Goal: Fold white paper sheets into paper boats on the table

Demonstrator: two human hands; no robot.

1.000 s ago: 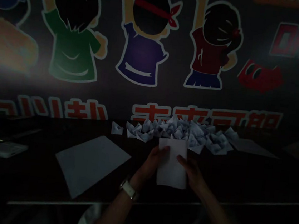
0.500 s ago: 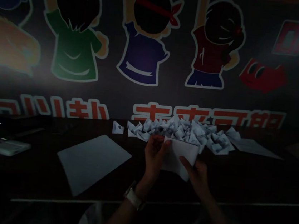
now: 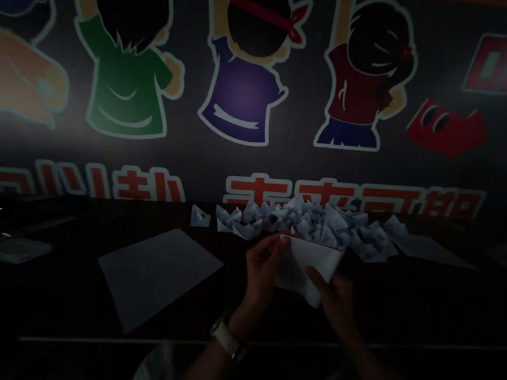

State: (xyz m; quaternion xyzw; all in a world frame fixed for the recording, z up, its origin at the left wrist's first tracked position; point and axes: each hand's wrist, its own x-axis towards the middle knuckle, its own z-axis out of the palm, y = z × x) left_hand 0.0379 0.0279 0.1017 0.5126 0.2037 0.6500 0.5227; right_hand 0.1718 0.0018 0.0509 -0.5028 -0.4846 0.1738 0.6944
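My left hand (image 3: 263,264) pinches the left corner of a folded white paper sheet (image 3: 306,270), and my right hand (image 3: 335,300) grips its lower right side. The sheet is folded into a V-like shape and held in the air just above the dark table (image 3: 63,290). Just beyond it lies a heap of several folded paper boats (image 3: 309,224), close to my fingertips but apart from them. A white wristwatch (image 3: 225,338) sits on my left wrist.
A single paper boat (image 3: 200,217) stands left of the heap. Flat white paper sheets lie to the left (image 3: 156,276) and right (image 3: 430,250). A pale phone-like device (image 3: 15,250) lies at far left. A cartoon mural wall (image 3: 241,91) rises behind the table.
The paper has swung from upright to a more tilted, opened V-like shape, with its top edge now spread wider between my hands. My hands have barely shifted since the last frame.
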